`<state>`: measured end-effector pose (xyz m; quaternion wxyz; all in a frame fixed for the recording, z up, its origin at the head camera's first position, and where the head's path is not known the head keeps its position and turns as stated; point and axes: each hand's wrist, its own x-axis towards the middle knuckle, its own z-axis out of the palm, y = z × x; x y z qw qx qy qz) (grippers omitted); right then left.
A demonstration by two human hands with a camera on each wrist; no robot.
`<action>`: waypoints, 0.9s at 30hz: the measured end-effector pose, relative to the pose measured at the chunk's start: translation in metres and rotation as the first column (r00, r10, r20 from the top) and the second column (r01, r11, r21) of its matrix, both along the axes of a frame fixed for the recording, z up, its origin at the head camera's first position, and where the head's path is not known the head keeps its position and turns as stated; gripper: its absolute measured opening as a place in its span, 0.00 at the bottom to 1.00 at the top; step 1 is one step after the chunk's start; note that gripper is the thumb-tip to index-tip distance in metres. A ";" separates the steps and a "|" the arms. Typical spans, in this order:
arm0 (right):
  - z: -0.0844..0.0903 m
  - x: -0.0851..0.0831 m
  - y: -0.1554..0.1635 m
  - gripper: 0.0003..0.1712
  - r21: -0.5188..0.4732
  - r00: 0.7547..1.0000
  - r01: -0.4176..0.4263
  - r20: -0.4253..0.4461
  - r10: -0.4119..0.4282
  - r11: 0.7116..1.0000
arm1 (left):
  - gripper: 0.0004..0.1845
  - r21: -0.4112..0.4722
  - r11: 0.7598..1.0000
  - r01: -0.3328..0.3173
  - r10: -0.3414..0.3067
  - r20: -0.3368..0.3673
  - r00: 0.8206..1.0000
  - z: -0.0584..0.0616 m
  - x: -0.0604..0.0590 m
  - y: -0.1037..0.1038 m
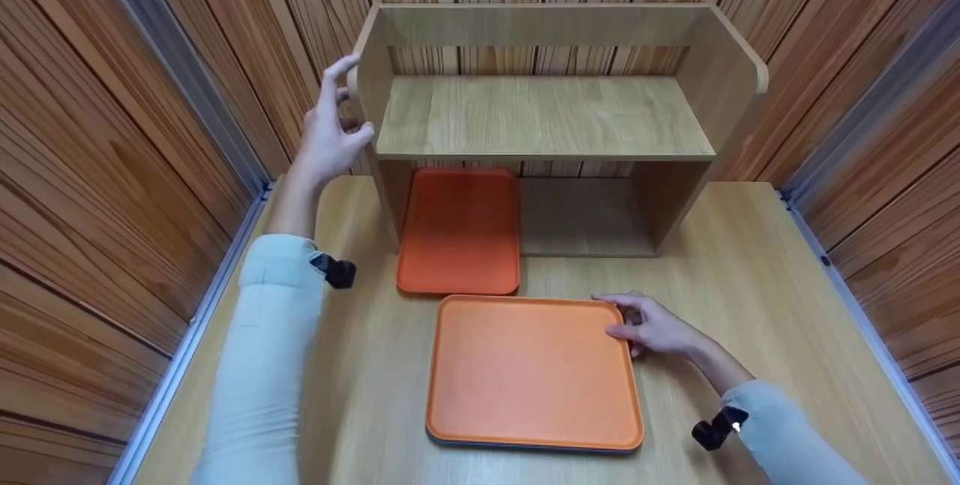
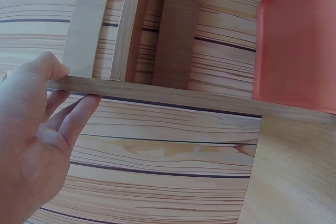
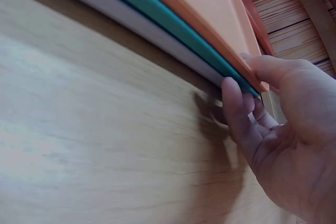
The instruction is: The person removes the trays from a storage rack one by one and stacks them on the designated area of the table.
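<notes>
My left hand (image 1: 330, 129) grips the left side panel of a two-level wooden shelf (image 1: 540, 118). In the left wrist view its thumb and fingers lie on opposite faces of the panel edge (image 2: 173, 94). My right hand (image 1: 652, 326) holds the far right corner of a tray stack, thumb over the rim of the orange tray (image 1: 532, 372) on top. The right wrist view shows a teal tray (image 3: 157, 17) and a pale tray (image 3: 131, 24) beneath it, with the fingers curled against their edges. A red-orange tray (image 1: 461, 238) lies on the shelf's lower left, its front end sticking out.
Wood-patterned walls (image 1: 112, 133) stand at the left, right and back, with metal rails (image 1: 862, 320) along the sides of the table (image 1: 375, 395). Black wrist cameras are strapped to both sleeves (image 1: 274, 320). The stack lies just in front of the red-orange tray.
</notes>
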<state>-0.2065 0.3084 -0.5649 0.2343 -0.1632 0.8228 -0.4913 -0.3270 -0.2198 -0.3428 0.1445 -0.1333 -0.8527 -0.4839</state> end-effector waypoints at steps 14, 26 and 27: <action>0.004 -0.001 0.000 0.37 -0.020 0.999 0.005 0.033 -0.004 1.000 | 0.47 0.018 1.000 0.010 -0.010 0.010 1.000 0.000 -0.002 0.000; 0.035 -0.006 0.004 0.37 0.051 0.998 -0.008 0.065 0.004 0.999 | 0.47 -0.008 1.000 -0.011 0.011 0.003 1.000 0.000 -0.001 0.000; 0.037 -0.007 0.004 0.36 0.046 0.999 -0.001 0.054 -0.001 0.999 | 0.47 -0.008 1.000 -0.011 0.011 0.006 1.000 0.000 -0.001 0.000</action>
